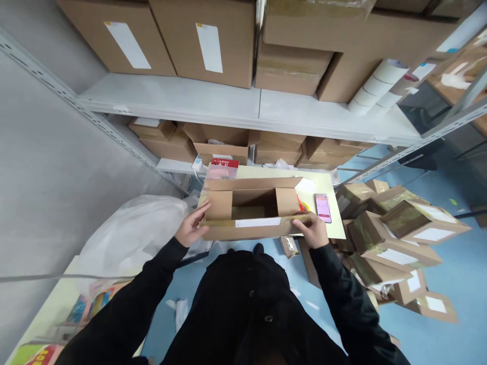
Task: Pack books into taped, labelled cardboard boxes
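Observation:
An open cardboard box (249, 233) lies in front of me on a pale yellow table (319, 181), and the part of its inside that shows is bare. Its long front flap is folded out toward me and carries a white label (257, 222). At the box's left end, my left hand (193, 226) grips the corner of the front flap, fingers on the cardboard. The flap's right end is held by my right hand (312, 229), thumb on top; its other fingers are partly hidden below.
A phone (323, 208) lies right of the box, a red book (224, 163) behind it. Shelves (243, 109) with cartons rise at the back. Taped parcels (395, 243) pile up on the floor at right. A white plastic bag (133, 233) bulges at left.

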Tool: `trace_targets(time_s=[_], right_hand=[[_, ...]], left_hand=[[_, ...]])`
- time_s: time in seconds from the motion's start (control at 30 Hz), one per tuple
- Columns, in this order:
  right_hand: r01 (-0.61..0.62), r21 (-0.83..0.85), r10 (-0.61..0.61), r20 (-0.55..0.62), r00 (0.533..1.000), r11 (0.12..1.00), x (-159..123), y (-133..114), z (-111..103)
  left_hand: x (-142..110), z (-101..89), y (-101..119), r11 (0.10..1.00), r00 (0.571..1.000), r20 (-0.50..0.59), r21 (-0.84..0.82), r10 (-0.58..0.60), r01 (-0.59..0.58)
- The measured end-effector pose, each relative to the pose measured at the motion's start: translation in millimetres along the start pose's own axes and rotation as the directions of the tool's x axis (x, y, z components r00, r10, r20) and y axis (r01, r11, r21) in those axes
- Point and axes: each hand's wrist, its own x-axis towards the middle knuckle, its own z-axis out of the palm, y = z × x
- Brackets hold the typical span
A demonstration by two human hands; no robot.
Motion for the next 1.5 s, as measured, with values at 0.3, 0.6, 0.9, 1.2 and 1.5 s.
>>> trace_targets(time_s=[0.3, 0.6, 0.9, 1.2, 1.5], right_hand=[[0.124, 0.056, -0.122, -0.049, 0.991, 0.991, 78, 0, -9], [0.254, -0.037, -0.256, -0.038, 0.966, 0.966, 60, 8, 16], [0.137, -0.153, -0.147, -0.06, 0.987, 0.979, 34, 15, 33], [0.136, -0.191, -0.15, -0.062, 0.987, 0.972, 50, 17, 19], [0.078, -0.182, -0.097, -0.099, 0.99, 0.98, 33, 8, 27]], left_hand=[[28, 13.6, -11, 0.996, 0.974, -0.219, -0.078, -0.051, 0.034], [35, 17.5, -19, 0.991, 0.965, -0.25, -0.126, -0.075, 0.045], [57, 7.4, -29, 0.991, 0.991, -0.122, -0.128, -0.06, 0.044], [56, 18.1, -9, 0.882, 0.999, -0.025, 0.471, 0.036, -0.02], [40, 62.0, 39, 0.463, 0.979, 0.174, 0.863, 0.103, -0.202]])
